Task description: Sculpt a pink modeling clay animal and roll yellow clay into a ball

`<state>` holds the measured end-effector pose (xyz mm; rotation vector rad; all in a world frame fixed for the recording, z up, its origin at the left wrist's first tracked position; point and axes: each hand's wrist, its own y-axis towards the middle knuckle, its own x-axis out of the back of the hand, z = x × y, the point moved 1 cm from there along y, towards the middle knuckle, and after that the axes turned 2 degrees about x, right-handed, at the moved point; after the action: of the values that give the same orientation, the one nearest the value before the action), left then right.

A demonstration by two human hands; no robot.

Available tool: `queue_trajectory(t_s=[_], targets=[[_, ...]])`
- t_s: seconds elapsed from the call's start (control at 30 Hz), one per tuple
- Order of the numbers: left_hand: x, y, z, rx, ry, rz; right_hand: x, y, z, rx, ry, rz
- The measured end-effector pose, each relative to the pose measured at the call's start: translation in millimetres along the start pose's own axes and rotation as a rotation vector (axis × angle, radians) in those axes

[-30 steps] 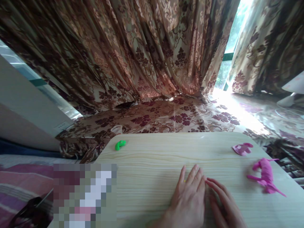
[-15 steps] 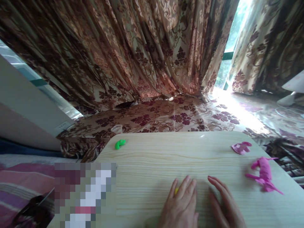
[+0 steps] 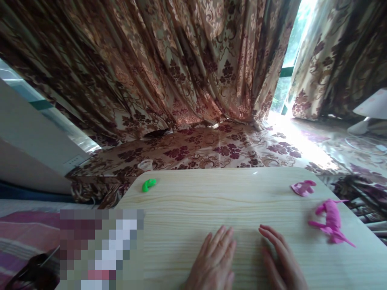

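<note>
My left hand (image 3: 213, 257) lies flat, palm down, over the pale wooden tabletop (image 3: 211, 197), fingers stretched out. Whatever is under its palm is hidden. My right hand (image 3: 281, 257) rests on its side a short way to the right, with fingers extended and slightly bent, and nothing shows in it. Beyond it on the right lies a bright pink clay-like figure (image 3: 332, 217) with thin pointed ends. Behind that figure sits a smaller, paler pink piece (image 3: 304, 187). A curved green clay-like piece (image 3: 148, 185) lies at the far left corner.
Behind the table is a ledge covered in floral cloth (image 3: 193, 151), under a long patterned curtain (image 3: 181, 60). A small clear cup (image 3: 145, 164) stands there. At the far right are a white lamp (image 3: 370, 108) and its cord. A blurred-out patch covers the table's left side.
My left hand has slid left and slightly toward me, and the yellow bit between its fingers no longer shows. My right hand keeps about the same pose. The view has shifted slightly.
</note>
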<state>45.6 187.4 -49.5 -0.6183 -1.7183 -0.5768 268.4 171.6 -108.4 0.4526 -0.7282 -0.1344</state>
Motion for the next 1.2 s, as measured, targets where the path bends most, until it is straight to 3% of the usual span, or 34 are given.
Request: queue_trajectory(t_s=[0.07,0.1,0.17,0.23,0.3,0.37,0.43,0.5,0.57,0.63,0.7,0.77,0.83,0.9,0.97,1.03,1.1,1.2], targets=[[-0.1,24.4,-17.3,-0.046,-0.029,-0.013,0.5,1.1,2.6,-0.005,0.004,-0.02],[3.2,41.5,-20.4,-0.001,-0.034,-0.048,1.1,1.6,4.2,-0.007,0.004,-0.027],[13.2,73.6,-14.0,0.102,-0.038,-0.103,2.1,2.2,6.6,-0.013,0.005,-0.04],[23.3,88.2,5.5,0.232,-0.038,-0.114,2.7,1.8,6.8,-0.007,0.008,-0.049],[29.0,77.0,27.8,0.318,-0.013,-0.113,2.5,0.7,4.1,0.001,0.011,-0.057],[28.4,46.2,41.0,0.315,0.008,-0.108,1.5,-0.8,-0.4,0.016,0.006,-0.049],[22.2,13.5,38.5,0.233,-0.001,-0.049,0.2,-1.7,-4.3,0.034,-0.003,-0.029],[14.6,-2.8,21.6,0.103,0.005,-0.003,-0.5,-1.8,-5.6,0.05,-0.009,-0.007],[9.3,5.8,-1.1,-0.014,-0.009,0.012,-0.3,-1.1,-4.1,0.04,-0.011,-0.001],[9.4,34.0,-17.4,-0.025,-0.026,-0.019,0.8,0.2,-0.7,0.025,-0.009,-0.01],[14.9,66.0,-18.9,0.029,-0.029,-0.072,2.4,1.3,2.7,0.014,0.002,-0.026],[22.9,84.6,-5.0,0.119,-0.026,-0.097,3.9,1.8,4.5,0.014,0.018,-0.051],[29.6,79.6,16.6,0.246,-0.014,-0.092,4.6,1.5,4.1,0.019,0.021,-0.068],[32.5,54.1,33.2,0.286,-0.003,-0.078,4.2,0.9,2.4,0.029,0.014,-0.066],[30.2,22.0,36.1,0.229,-0.005,-0.021,3.2,0.4,0.6,0.028,0.013,-0.056],[24.2,0.6,24.7,0.146,0.01,0.024,2.3,0.4,0.1,0.028,0.018,-0.044],[16.8,1.4,4.4,0.054,0.004,0.052,2.1,1.0,1.4,0.025,0.011,-0.035],[11.3,40.5,-19.5,0.009,-0.026,-0.03,3.4,2.6,5.5,0.008,-0.005,-0.04]])
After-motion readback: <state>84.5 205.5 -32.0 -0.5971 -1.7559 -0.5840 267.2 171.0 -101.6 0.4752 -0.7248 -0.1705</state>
